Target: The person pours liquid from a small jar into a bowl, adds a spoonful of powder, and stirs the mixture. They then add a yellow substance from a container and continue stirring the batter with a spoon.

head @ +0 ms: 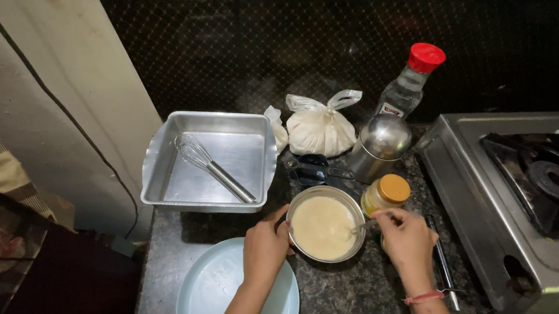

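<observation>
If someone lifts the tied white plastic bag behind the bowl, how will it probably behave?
The bag would probably sag, since its thin plastic bulges around loose contents. It looks fairly full, so perhaps heavy for its size. Its knotted top likely gives a handle.

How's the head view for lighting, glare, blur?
Head view: dim overall, backdrop nearly black; mild glare on the square metal baking tray and domed steel container; both hands, left and right, and the round steel bowl of pale batter are sharp; edges show wide-angle distortion.
</observation>
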